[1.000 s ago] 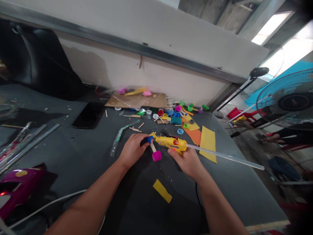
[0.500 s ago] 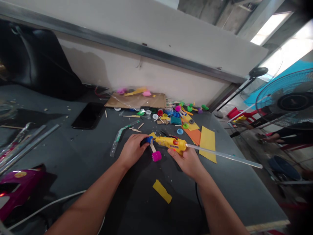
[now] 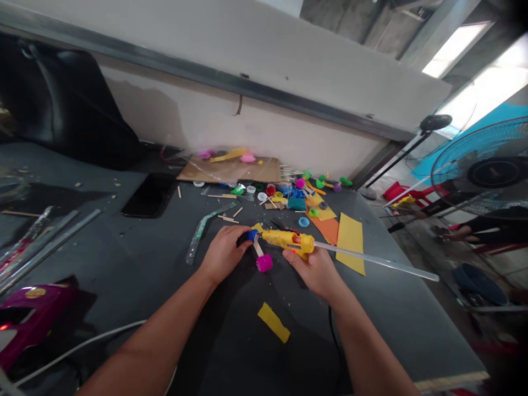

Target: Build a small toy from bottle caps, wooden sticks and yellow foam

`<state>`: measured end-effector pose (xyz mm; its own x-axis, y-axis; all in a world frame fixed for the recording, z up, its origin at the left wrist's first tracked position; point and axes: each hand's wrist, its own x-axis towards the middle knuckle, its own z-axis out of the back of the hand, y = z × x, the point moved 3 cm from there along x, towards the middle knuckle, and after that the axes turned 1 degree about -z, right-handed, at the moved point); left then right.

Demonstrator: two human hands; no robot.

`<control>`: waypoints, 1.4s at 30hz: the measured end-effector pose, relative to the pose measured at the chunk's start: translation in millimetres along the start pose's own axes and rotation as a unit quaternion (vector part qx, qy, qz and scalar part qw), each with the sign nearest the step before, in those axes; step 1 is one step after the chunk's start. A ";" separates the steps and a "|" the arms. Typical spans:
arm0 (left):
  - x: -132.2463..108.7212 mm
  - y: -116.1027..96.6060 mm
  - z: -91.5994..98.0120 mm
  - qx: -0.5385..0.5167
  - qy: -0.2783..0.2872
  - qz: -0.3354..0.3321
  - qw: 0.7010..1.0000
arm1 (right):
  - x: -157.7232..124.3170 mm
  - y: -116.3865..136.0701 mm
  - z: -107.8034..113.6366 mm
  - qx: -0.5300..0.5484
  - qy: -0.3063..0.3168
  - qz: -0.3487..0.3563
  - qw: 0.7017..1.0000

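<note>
My right hand [image 3: 315, 269] is wrapped round the handle of a yellow hot glue gun [image 3: 284, 239]. A long clear glue stick [image 3: 375, 261] sticks out of its back end toward the right. The nozzle points left and meets, or nearly meets, a small blue piece [image 3: 252, 235] pinched in the fingers of my left hand [image 3: 226, 247]. A bit of yellow foam shows beside the blue piece. From it a wooden stick [image 3: 258, 247] runs down to a magenta bottle cap [image 3: 264, 263]. My left fingers partly cover the blue piece.
A yellow strip [image 3: 274, 322] lies in front. Bottle caps, sticks and yellow and orange sheets [image 3: 350, 242] spread behind and to the right. A phone [image 3: 149, 195], a purple tool [image 3: 37, 313] and a white cable [image 3: 82, 349] are at left. A fan [image 3: 495, 170] stands beyond the table.
The rear end of the glue stick has shifted slightly left, toward the gun. Both hands stay in nearly the same place.
</note>
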<state>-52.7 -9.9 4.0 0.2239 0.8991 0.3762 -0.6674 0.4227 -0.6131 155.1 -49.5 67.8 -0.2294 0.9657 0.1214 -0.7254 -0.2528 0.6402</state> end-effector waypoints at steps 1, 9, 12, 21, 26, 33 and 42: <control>0.0 0.5 -0.4 0.000 0.002 0.002 1.000 | 0.0 -0.3 0.5 -0.002 -0.002 -0.004 1.000; 0.5 1.9 -1.2 -0.005 0.000 -0.002 1.000 | -0.4 -1.2 4.6 -0.016 -0.018 -0.016 1.000; 0.7 1.5 -1.1 -0.007 -0.003 -0.002 1.000 | -0.3 0.8 3.3 -0.009 -0.020 -0.009 1.000; 0.6 2.4 -1.2 -0.006 0.000 -0.003 1.000 | -1.3 -1.3 6.3 -0.023 -0.019 -0.004 1.000; 0.5 3.5 -2.4 -0.005 -0.007 -0.005 1.000 | -0.7 0.5 3.5 -0.005 -0.018 0.001 1.000; 0.7 2.4 -1.8 -0.011 -0.015 -0.018 1.000 | -0.1 4.9 -1.7 -0.001 -0.006 0.010 1.000; 0.3 2.5 -1.5 -0.014 -0.004 -0.005 1.000 | -1.2 -0.4 5.5 -0.010 -0.015 -0.018 1.000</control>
<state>-53.3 -8.5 1.6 0.2247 0.8941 0.3875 -0.6450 0.4345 -0.6286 159.2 -50.3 71.6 -0.1835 0.9756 0.1201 -0.7459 -0.2178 0.6294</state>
